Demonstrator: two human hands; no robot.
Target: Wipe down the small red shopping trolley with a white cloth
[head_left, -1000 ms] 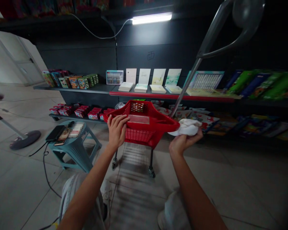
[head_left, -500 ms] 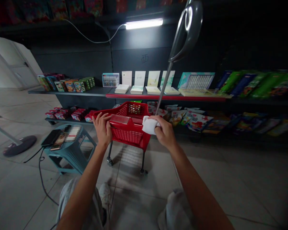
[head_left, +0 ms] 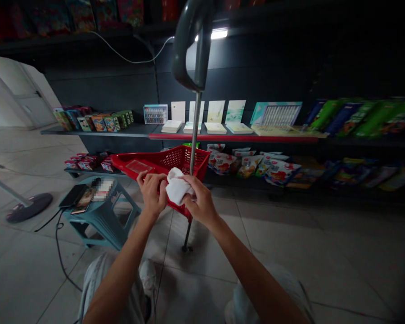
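In front of me stands a small red plastic shopping cart [head_left: 140,158], turned at an angle, with a caster showing under one leg. A metal pole [head_left: 195,126] rises at its near right corner, topped by a grey loop handle [head_left: 180,49]. My left hand [head_left: 152,193] is closed over the cart's near edge, fingertips on the red plastic. Bunched in my right hand [head_left: 201,201] is a white cloth [head_left: 177,188], pressed against the rim beside the pole's base. The cloth hides the part of the rim beneath it.
A blue-grey stool [head_left: 104,220] at left bears a black device [head_left: 74,195] and a booklet, its cable trailing to the floor. Left of it is a round stand base [head_left: 30,208]. Behind the cart, a dark shelf [head_left: 128,130] holds boxes, books and snack bags [head_left: 280,173].
The cart has turned, its pole and handle swinging left. My right hand has moved left with the cloth, close to my left hand, which has shifted slightly right.
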